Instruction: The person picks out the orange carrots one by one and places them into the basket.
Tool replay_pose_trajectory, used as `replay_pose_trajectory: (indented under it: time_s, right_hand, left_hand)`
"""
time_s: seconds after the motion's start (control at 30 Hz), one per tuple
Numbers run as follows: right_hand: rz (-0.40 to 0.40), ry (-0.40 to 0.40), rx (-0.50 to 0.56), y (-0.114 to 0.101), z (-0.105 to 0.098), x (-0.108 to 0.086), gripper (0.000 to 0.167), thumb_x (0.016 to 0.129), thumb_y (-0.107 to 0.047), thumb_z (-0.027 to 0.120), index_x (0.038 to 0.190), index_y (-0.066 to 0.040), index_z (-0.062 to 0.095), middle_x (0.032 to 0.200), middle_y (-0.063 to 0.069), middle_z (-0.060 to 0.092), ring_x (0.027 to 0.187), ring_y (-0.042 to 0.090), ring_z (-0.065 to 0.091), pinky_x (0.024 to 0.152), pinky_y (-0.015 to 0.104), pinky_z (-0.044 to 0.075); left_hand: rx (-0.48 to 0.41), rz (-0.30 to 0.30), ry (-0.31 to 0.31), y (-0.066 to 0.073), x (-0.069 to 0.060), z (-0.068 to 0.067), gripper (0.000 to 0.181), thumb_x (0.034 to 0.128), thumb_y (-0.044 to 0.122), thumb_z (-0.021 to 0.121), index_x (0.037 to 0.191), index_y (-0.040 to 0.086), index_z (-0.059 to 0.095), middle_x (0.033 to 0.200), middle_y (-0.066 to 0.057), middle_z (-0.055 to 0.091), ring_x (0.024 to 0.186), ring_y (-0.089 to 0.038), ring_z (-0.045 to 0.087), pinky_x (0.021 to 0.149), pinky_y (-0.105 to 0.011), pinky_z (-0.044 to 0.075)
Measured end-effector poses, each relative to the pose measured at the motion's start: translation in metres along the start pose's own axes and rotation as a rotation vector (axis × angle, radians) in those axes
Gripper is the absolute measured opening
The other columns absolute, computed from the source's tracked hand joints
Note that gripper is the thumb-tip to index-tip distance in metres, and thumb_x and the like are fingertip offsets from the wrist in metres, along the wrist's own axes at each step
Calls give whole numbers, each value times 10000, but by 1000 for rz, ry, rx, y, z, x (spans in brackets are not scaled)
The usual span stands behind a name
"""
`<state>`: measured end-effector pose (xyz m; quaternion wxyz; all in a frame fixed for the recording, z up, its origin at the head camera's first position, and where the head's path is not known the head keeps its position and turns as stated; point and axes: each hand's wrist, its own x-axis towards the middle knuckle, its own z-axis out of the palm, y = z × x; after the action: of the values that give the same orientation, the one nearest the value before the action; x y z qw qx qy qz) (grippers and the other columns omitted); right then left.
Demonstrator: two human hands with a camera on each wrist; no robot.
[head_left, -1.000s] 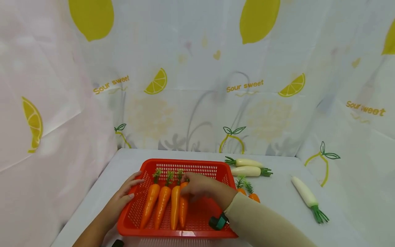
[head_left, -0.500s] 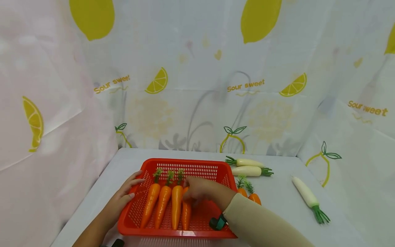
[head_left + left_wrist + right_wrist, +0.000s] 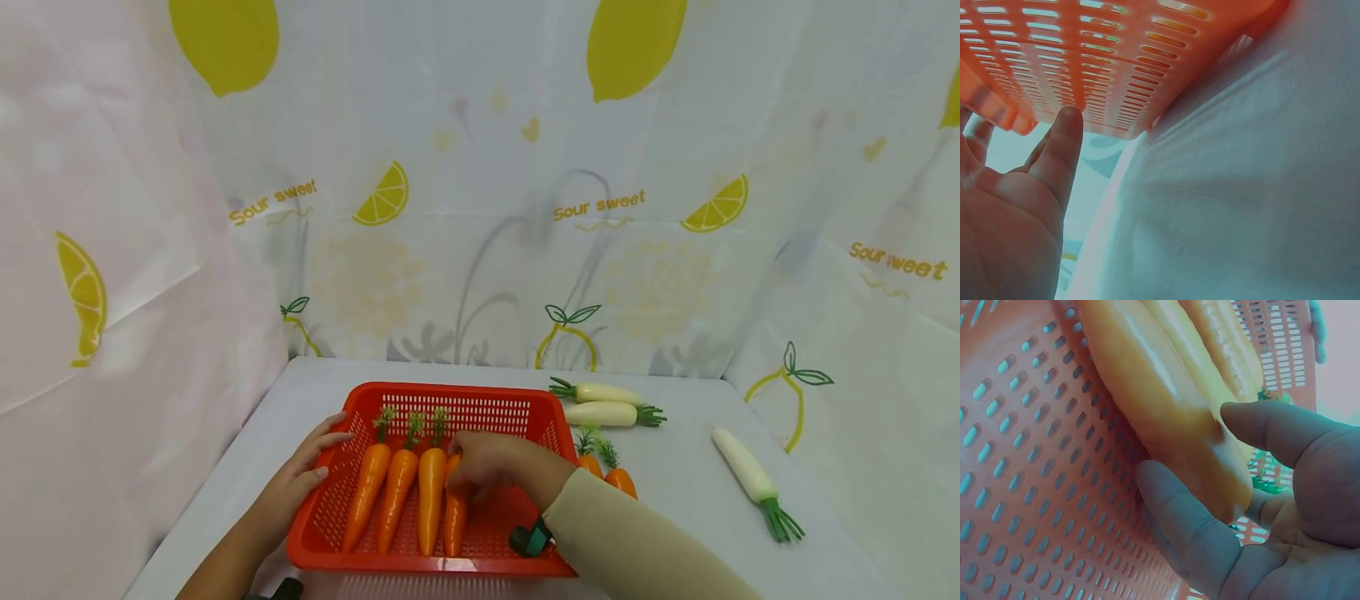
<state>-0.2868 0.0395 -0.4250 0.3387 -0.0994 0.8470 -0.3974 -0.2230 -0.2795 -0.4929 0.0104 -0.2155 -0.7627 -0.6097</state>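
Four carrots, side by side in red basket; rightmost carrot grasped by right hand; left hand, fingers straight, resting on basket. Advisable: align with neighbours, loosen gently.

free basket floor beside carrots

On the bench stands the basket. Inside it, four carrots lie side by side. Just right of the basket there are two other carrots; behind these lie two radishes. One more radish lies farther right.
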Motion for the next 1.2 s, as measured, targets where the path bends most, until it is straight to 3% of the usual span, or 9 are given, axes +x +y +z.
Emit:
replay_pose_trajectory:
  time_s: [0.5,0.73,0.9,1.2]
  right_hand:
    - [-8,7,-57,1,0,-1,445,859,-56,820,1242,-71,594,1106,105,608,975,297,627,891,517,607]
    - [15,44,-141,-2,-1,-1,439,859,-98,833,1243,-98,619,1093,81,623,969,288,617,934,527,585]
    - [19,58,-137,-2,-4,-1,444,853,-108,839,1245,-97,632,1081,85,634,955,295,626,920,533,587]
    - [-24,152,-228,-5,-20,-11,478,847,-242,861,1259,-101,663,1053,63,644,862,274,647,797,484,612]
  left_hand:
    - [-8,7,-1,-2,1,-1,435,1083,121,390,1492,-5,471,1728,-80,159,1440,156,233,1031,-165,443]
    - [-14,11,-5,-2,1,0,441,1079,117,390,1491,-24,459,1731,-90,149,1446,162,222,1039,-159,429]
    - [-21,11,-8,0,1,1,446,1083,116,381,1498,-32,453,1727,-144,122,1446,148,238,1043,-157,429]
    - [-32,-2,-9,-1,0,0,451,1083,121,387,1507,-17,454,1736,-92,130,1444,153,236,1042,-157,432]
